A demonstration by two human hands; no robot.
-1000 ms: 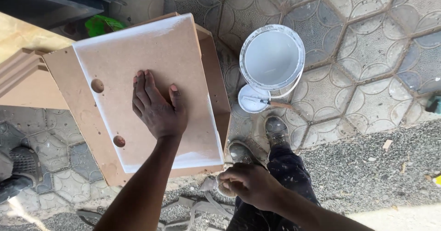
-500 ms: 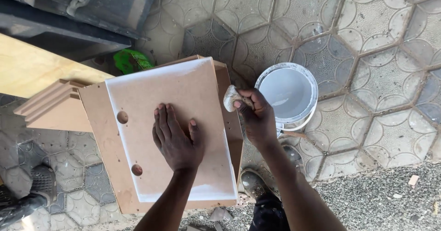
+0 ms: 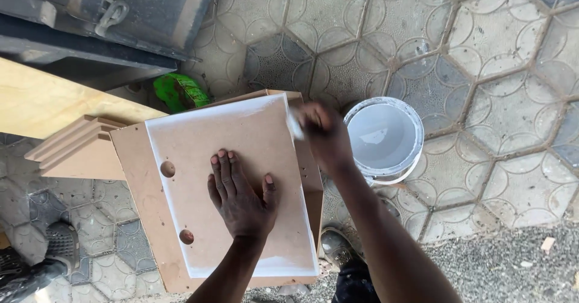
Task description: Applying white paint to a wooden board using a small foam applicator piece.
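Head view: the left hand (image 3: 241, 197) is pressed flat, fingers spread, on a tan fibreboard panel with white-painted edges (image 3: 199, 152). The right hand (image 3: 322, 131), blurred, is closed on a white applicator (image 3: 294, 125) at the panel's edge, beside a white paint bucket (image 3: 386, 137).

A flat tan fibreboard panel (image 3: 241, 158), matt and smooth, is edged with chalky white coating. At its 3 o'clock, a round white plastic bucket (image 3: 386, 137) with a wet white sheen inside is seen. Rough grey patterned hexagonal paving (image 3: 482, 68) is laid beneath; pale smooth plywood (image 3: 42, 104) lies at 10 o'clock.
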